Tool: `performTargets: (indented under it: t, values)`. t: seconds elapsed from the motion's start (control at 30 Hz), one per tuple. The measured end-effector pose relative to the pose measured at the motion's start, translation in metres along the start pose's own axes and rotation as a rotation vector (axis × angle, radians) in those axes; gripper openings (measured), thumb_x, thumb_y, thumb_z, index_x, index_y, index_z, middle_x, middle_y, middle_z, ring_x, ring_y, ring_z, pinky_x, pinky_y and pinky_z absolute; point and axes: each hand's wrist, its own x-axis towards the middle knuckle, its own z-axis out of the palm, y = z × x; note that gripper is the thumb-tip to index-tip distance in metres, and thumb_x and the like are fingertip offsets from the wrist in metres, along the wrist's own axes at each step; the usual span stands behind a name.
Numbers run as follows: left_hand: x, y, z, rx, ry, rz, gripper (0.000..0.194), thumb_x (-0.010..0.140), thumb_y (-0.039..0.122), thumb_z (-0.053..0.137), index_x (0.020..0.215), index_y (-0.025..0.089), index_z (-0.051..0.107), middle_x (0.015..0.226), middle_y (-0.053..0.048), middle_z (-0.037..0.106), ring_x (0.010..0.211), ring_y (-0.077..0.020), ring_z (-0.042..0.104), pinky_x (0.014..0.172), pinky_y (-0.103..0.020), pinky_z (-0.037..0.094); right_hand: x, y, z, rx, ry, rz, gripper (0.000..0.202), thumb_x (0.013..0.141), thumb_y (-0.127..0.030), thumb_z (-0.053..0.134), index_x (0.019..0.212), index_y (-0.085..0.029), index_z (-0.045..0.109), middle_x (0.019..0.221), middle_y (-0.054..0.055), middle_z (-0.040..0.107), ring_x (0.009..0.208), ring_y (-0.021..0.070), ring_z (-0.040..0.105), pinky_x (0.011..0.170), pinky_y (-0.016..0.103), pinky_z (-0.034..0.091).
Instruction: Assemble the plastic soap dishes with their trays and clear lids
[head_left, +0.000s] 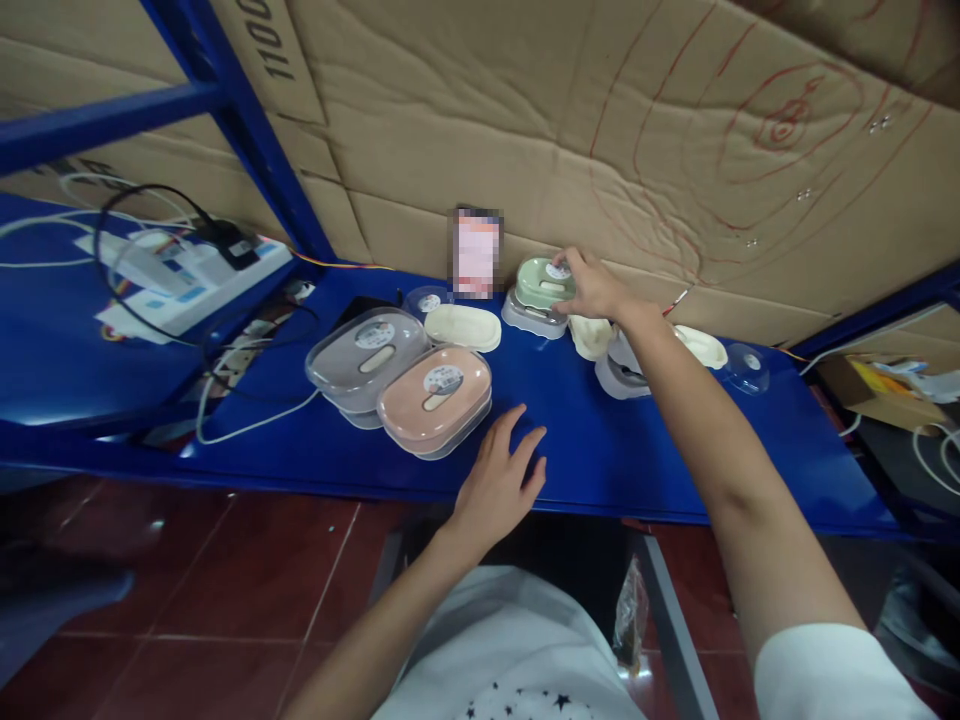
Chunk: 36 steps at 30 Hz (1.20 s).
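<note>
My right hand (592, 287) reaches to the back of the blue table, its fingers and thumb closed around the right end of a green soap box (534, 284) with a clear lid. This box sits on top of a grey one (525, 318). My left hand (504, 475) hovers near the table's front edge, fingers spread, holding nothing. Just left of it is a pink soap box (409, 412) with a round label. A larger-looking grey box (345, 362) stands against the pink one. Behind them lies a cream oval piece (463, 328).
A phone-like screen (477, 253) leans on the cardboard wall (480, 130). Under my right forearm are a grey box part (619, 380) and a cream piece (591, 338); a clear lid (748, 370) lies farther right. Cables and a power strip (202, 290) occupy the left side.
</note>
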Motion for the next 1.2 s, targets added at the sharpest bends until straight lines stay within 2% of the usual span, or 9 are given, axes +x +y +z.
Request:
performTargets:
  t: [0.1,0.27,0.4,0.47,0.57,0.73,0.93,1.07,1.2]
  values:
    - [0.0,0.0,0.0,0.001,0.003,0.02,0.035,0.106,0.022,0.058,0.14,0.019,0.062,0.159,-0.019,0.048,0.147,-0.0352,0.054,0.119,-0.056,0.054,0.0,0.0,0.011,-0.01,-0.011,-0.006,0.071,0.078,-0.031,0.084,0.141,-0.015,0.053,0.143,0.02,0.06,0.136,0.038,0.055,0.115,0.055,0.046]
    - [-0.001,-0.001,0.002,0.005,0.001,0.037,0.033,0.106,0.022,0.058,0.139,0.019,0.063,0.159,-0.019,0.049,0.146,-0.0362,0.055,0.117,-0.057,0.055,-0.011,-0.002,0.014,-0.06,0.027,-0.012,0.081,0.078,-0.034,0.085,0.15,-0.021,0.052,0.158,0.018,0.052,0.147,0.0431,0.048,0.119,0.065,0.042]
    - [-0.001,-0.002,0.002,0.012,-0.003,0.04,0.033,0.106,0.022,0.058,0.138,0.019,0.063,0.158,-0.02,0.049,0.146,-0.0364,0.055,0.117,-0.058,0.055,-0.021,-0.036,0.017,-0.087,0.117,-0.128,0.067,0.095,-0.034,0.069,0.157,-0.019,0.051,0.167,0.018,0.047,0.154,0.0421,0.042,0.123,0.065,0.037]
    - [-0.001,-0.002,0.002,0.025,-0.002,0.046,0.033,0.106,0.022,0.058,0.138,0.018,0.064,0.158,-0.02,0.049,0.145,-0.0368,0.056,0.116,-0.058,0.056,-0.025,-0.06,0.029,-0.054,0.096,-0.259,0.051,0.104,-0.027,0.052,0.154,-0.018,0.056,0.165,0.016,0.052,0.155,0.036,0.044,0.126,0.061,0.036]
    - [-0.001,-0.001,0.002,0.031,-0.003,0.039,0.033,0.105,0.022,0.058,0.138,0.019,0.064,0.156,-0.02,0.051,0.144,-0.0362,0.057,0.115,-0.057,0.056,-0.029,-0.089,0.06,0.022,-0.036,-0.392,0.05,0.107,-0.019,0.039,0.154,-0.018,0.058,0.162,0.014,0.057,0.153,0.0295,0.05,0.125,0.056,0.039]
    - [-0.001,-0.002,0.003,0.022,0.008,0.035,0.033,0.105,0.022,0.059,0.137,0.019,0.065,0.156,-0.019,0.051,0.143,-0.0347,0.058,0.117,-0.054,0.056,-0.04,-0.093,0.091,0.059,-0.139,-0.355,0.052,0.103,-0.013,0.048,0.154,-0.015,0.057,0.157,0.018,0.061,0.15,0.0294,0.054,0.123,0.054,0.044]
    - [-0.002,-0.002,0.003,0.023,0.022,0.049,0.034,0.105,0.02,0.058,0.139,0.02,0.063,0.157,-0.019,0.051,0.146,-0.0351,0.055,0.117,-0.056,0.055,-0.103,-0.071,0.074,0.101,-0.072,-0.333,0.043,0.105,-0.024,0.056,0.147,-0.014,0.063,0.145,0.02,0.069,0.143,0.0327,0.061,0.119,0.058,0.048]
    - [-0.001,0.0,0.003,0.038,0.034,0.054,0.043,0.104,0.02,0.059,0.146,0.023,0.06,0.164,-0.019,0.046,0.154,-0.0372,0.048,0.121,-0.059,0.051,-0.157,-0.063,0.053,0.123,-0.066,-0.293,0.041,0.103,-0.016,0.052,0.139,-0.023,0.071,0.141,0.013,0.074,0.138,0.0316,0.065,0.114,0.058,0.053]
    - [0.001,0.0,0.004,0.095,-0.015,0.079,0.05,0.103,0.021,0.06,0.153,0.024,0.055,0.169,-0.018,0.044,0.159,-0.0387,0.042,0.124,-0.064,0.045,-0.157,-0.067,0.037,0.185,-0.043,-0.303,0.054,0.093,-0.003,0.047,0.136,-0.024,0.072,0.142,0.011,0.073,0.136,0.0287,0.066,0.112,0.055,0.055]
